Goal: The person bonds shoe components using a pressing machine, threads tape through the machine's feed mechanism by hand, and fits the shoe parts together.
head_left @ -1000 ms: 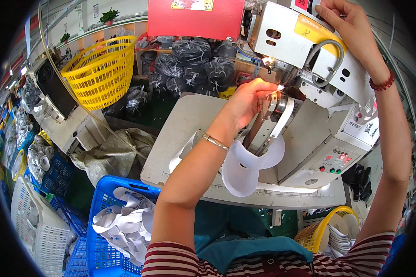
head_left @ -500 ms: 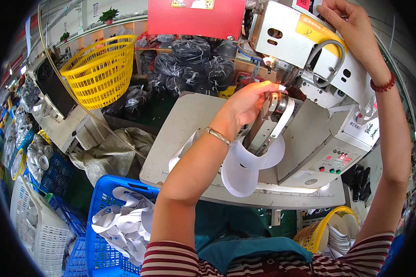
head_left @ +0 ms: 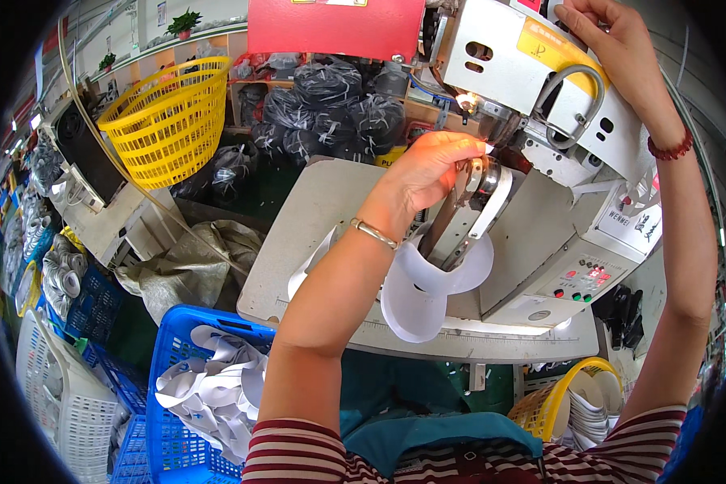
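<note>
A white bench machine stands before me, its slim metal arm rising below a lit head. A smooth white curved piece with a rounded flap hangs around the base of that arm. My left hand is at the arm's top, thumb and fingers pinched on a small white piece under the head; most of it is hidden by the fingers. High at the right, my right hand is closed against the top of the machine's head, at the picture's edge. What its fingers grip there cannot be made out.
Left of my forearm, a blue basket holds white curved pieces. A yellow basket with stacked white pieces stands low right. The worktable carries another white piece. Another yellow basket and black bags are behind.
The whole view has shifted slightly. My left hand's fingers lie a little flatter over the arm's top, still pinched. My right hand stays on the machine's head, and the hanging white piece has not moved.
</note>
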A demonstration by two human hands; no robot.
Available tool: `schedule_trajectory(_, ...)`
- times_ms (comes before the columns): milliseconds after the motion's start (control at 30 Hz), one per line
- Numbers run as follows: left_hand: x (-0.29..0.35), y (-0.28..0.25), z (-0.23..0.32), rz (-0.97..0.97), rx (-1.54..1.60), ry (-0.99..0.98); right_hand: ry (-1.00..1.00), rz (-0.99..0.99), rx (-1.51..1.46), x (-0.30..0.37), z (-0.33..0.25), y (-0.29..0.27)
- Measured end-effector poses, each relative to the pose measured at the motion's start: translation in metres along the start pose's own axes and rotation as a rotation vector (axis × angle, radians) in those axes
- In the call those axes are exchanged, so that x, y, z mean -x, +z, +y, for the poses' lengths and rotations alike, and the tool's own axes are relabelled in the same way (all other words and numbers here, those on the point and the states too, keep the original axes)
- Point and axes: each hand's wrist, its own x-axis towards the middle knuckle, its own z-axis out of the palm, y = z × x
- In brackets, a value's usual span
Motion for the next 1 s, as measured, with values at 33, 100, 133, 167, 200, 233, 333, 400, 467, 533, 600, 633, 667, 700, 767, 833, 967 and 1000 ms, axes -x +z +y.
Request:
schedule_trajectory(33, 0.003, 0.001, 0.0, 0.001, 0.003, -0.001, 0.004, 0.007, 0.03, 0.001, -0.001, 0.0)
schedule_trajectory(100, 0.008, 0.001, -0.002, 0.172, -0.127, -0.02, -0.043, 0.024, 0.056, 0.004, 0.002, 0.005)
schedule_trajectory(133, 0.006, -0.001, -0.006, 0.172, -0.124, -0.02, -0.092, 0.043, 0.082, 0.005, 0.004, 0.007)
schedule_trajectory(167, 0.001, -0.004, -0.014, 0.214, -0.281, 0.086, -0.091, 0.04, 0.083, 0.003, 0.007, 0.007)
schedule_trajectory(200, 0.0, -0.001, -0.016, 0.254, -0.441, 0.193, -0.068, -0.002, 0.034, 0.0, 0.008, 0.002)
schedule_trajectory(233, -0.001, 0.001, -0.016, 0.254, -0.442, 0.192, -0.044, -0.044, -0.014, -0.003, 0.009, -0.003)
schedule_trajectory(333, -0.004, 0.001, -0.017, 0.313, -0.704, 0.484, 0.062, -0.101, 0.06, -0.009, 0.006, -0.006)
schedule_trajectory(400, -0.006, -0.004, -0.017, 0.379, -1.04, 0.788, 0.048, -0.109, 0.02, -0.009, 0.009, -0.006)
schedule_trajectory(467, -0.007, -0.004, -0.018, 0.312, -0.795, 0.602, 0.032, -0.117, -0.02, -0.008, 0.008, -0.005)
schedule_trajectory(533, -0.006, -0.003, -0.016, 0.237, -0.551, 0.419, 0.026, -0.096, -0.015, -0.002, 0.002, -0.005)
schedule_trajectory(600, -0.002, -0.002, -0.013, 0.242, -0.369, 0.202, 0.063, -0.115, -0.062, -0.008, 0.007, -0.006)
schedule_trajectory(633, 0.001, -0.001, -0.011, 0.239, -0.37, 0.204, 0.101, -0.136, -0.11, -0.009, 0.01, -0.007)
schedule_trajectory(667, 0.003, 0.0, -0.009, 0.173, -0.232, 0.162, 0.099, -0.134, -0.109, -0.008, 0.012, -0.002)
schedule_trajectory(700, 0.005, 0.001, -0.008, 0.108, -0.094, 0.118, 0.019, -0.011, -0.161, -0.005, 0.017, 0.006)
schedule_trajectory(767, 0.006, 0.003, -0.006, 0.11, -0.061, 0.097, -0.063, 0.113, -0.212, -0.003, 0.016, 0.007)
schedule_trajectory(833, 0.007, 0.003, -0.005, 0.114, -0.026, 0.075, 0.068, 0.047, -0.225, -0.001, 0.006, -0.002)
schedule_trajectory(967, 0.006, 0.001, -0.005, 0.089, 0.023, 0.009, 0.078, 0.002, -0.376, -0.005, 0.01, -0.008)
schedule_trajectory(1000, 0.006, 0.001, -0.005, 0.084, 0.04, 0.006, 0.108, 0.029, -0.337, -0.005, 0.008, -0.007)
